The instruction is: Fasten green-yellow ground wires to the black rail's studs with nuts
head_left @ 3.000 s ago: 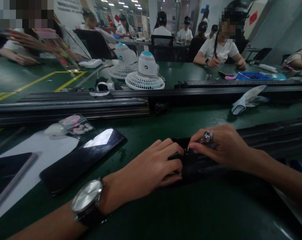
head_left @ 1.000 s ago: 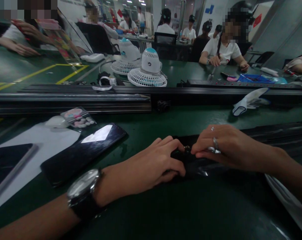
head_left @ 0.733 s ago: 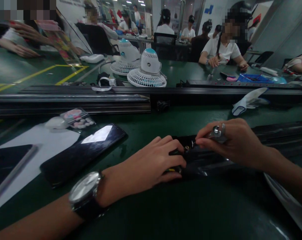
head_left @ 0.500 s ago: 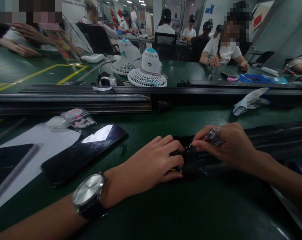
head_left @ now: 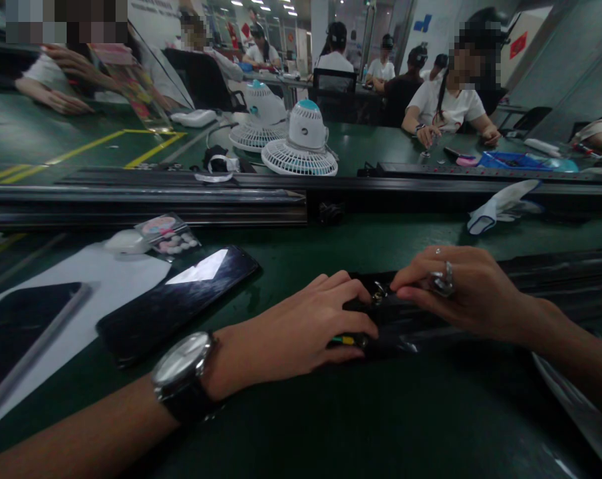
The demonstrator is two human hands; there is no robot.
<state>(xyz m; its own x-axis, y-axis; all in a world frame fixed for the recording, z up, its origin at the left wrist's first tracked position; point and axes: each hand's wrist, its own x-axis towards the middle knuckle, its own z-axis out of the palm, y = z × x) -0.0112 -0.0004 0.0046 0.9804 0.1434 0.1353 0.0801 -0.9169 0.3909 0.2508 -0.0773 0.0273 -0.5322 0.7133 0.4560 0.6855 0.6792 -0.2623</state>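
Lower centre: left hand clenched over the end of a long black rail; right hand pinching a small metal fitting on its top. Left: glossy black phone, white paper sheet. Upper centre: two white plastic fans. Matte green worktable; co-workers seated behind.

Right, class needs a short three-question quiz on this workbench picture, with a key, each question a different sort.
1. True or false: the left hand grips the end of the black rail.
2. Which wrist wears the watch?
3. What lies just left of the left hand: A the phone, B the white glove, C the fan?

Key: 1 true; 2 left; 3 A.
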